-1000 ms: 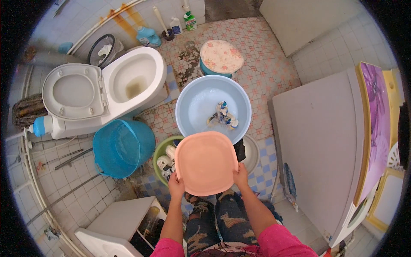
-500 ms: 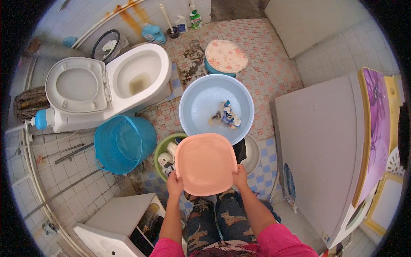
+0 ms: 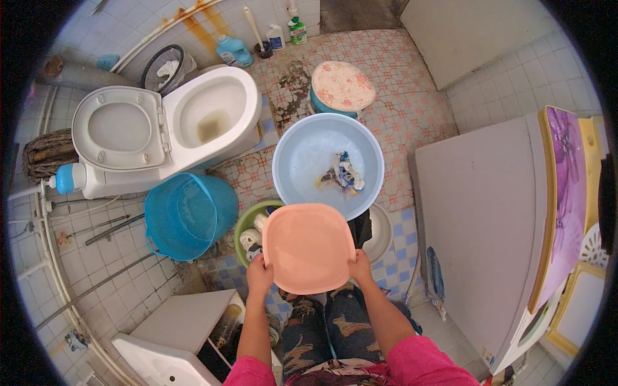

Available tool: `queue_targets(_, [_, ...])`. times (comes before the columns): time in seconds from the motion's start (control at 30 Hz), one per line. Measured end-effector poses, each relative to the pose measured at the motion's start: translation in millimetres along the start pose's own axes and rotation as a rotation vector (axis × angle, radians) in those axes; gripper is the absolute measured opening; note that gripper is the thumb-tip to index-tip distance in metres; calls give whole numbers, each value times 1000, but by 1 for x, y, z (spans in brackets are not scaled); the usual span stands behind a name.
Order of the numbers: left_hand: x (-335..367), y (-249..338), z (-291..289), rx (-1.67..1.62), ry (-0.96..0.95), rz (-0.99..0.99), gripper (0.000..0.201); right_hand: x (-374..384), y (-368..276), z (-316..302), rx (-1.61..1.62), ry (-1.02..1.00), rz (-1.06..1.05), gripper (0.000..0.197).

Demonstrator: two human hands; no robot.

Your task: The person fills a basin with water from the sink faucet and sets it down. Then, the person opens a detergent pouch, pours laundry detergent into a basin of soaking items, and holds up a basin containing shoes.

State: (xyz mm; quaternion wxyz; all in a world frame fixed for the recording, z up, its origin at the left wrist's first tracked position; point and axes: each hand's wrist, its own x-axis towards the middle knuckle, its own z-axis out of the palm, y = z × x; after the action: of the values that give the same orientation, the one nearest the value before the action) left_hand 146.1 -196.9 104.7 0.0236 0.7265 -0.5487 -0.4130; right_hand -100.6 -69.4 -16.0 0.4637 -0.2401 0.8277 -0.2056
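I see both hands gripping a salmon-pink square basin [image 3: 309, 248] just below the centre of the view, held level over my knees. My left hand [image 3: 259, 275] clasps its rim at about 8 o'clock, the fingers [image 3: 255, 264] pressed together and curled round the edge; my right hand [image 3: 361, 267] takes the rim at about 4 o'clock, its fingers likewise closed on the lip. The basin looks empty inside.

Just beyond it, toward 12 o'clock, a pale blue round basin [image 3: 327, 164] stands on the floor with a crumpled multicoloured cloth [image 3: 342, 175] lying in it, right of its middle. Partly hidden under the pink basin, at about 9 o'clock from it, is a green bowl [image 3: 250, 225] holding some white items I cannot make out. Farther toward 9 o'clock a blue plastic bucket [image 3: 188, 215] lies tilted on the tiles. At 10 o'clock stands a white toilet [image 3: 193, 122] with its lid raised. A stool with a floral cushion [image 3: 342, 85] sits at 12 o'clock, beyond the blue basin. A grey washing machine [image 3: 476, 219] fills the 3 o'clock side.
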Motion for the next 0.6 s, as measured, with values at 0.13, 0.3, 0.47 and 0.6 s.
queue_targets(0.13, [7,-5,0,41,30,75,23,6,5,4,50,-10,2,24])
queue_targets(0.3, [11,11,0,68,45,67,23,13,3,-1,62,-105,89,31])
queue_targets(0.47, [21,22,-6,-4,29,16,23,14,-21,-8,76,-191,101,42])
queue_targets(0.6, [27,53,-10,33,63,6,23,15,-32,-17,64,-186,2,53])
